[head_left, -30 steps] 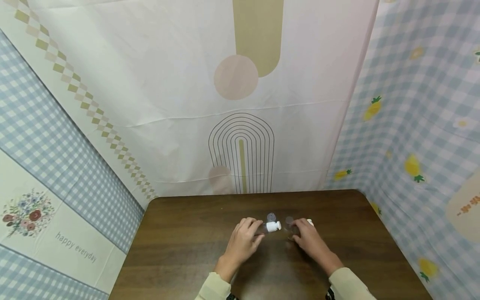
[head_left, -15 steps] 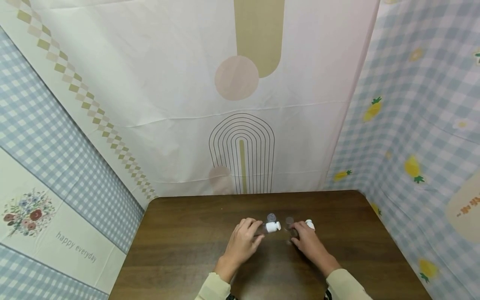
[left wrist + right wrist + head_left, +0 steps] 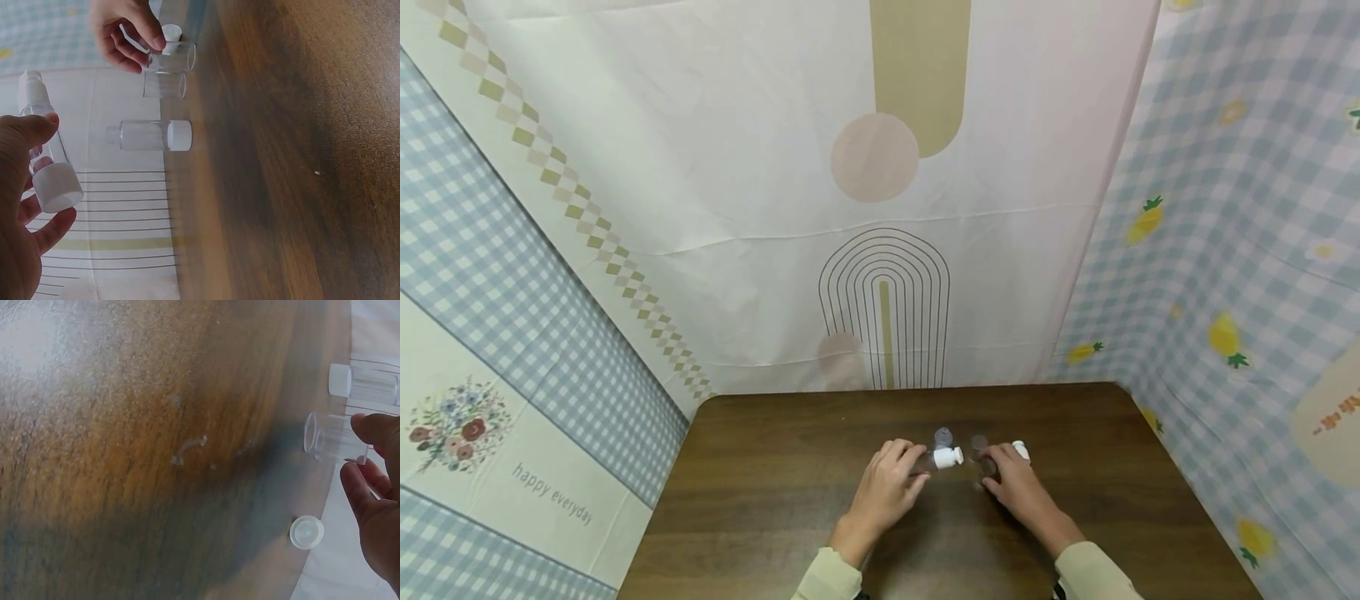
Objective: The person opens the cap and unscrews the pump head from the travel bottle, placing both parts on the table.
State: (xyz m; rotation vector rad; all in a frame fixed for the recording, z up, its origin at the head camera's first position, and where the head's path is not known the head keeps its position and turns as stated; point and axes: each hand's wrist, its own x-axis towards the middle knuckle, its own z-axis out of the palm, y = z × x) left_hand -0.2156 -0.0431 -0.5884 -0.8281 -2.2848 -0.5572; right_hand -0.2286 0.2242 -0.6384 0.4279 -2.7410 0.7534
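My left hand [image 3: 886, 487] grips a small clear pump bottle with a white top [image 3: 947, 457] and a white base [image 3: 57, 187]. The bottle is tilted, and its top points right. My right hand [image 3: 1017, 492] pinches a clear plastic cap [image 3: 334, 436] by its closed end, its rim near the table. A second clear cap [image 3: 165, 85] stands just behind the held one. Another clear bottle with a white base [image 3: 180, 135] stands behind the left hand's bottle. Beyond the right hand is a white round piece [image 3: 307, 532], partly hidden in the head view.
The brown wooden table [image 3: 760, 475] has rounded far corners. A pale printed cloth [image 3: 752, 292] hangs behind it. Checked cloths hang at the left [image 3: 550, 283] and right [image 3: 1202, 208].
My right hand has shifted slightly left and toward me, uncovering more of the white piece beyond it. The left hand and its bottle stay nearly in place.
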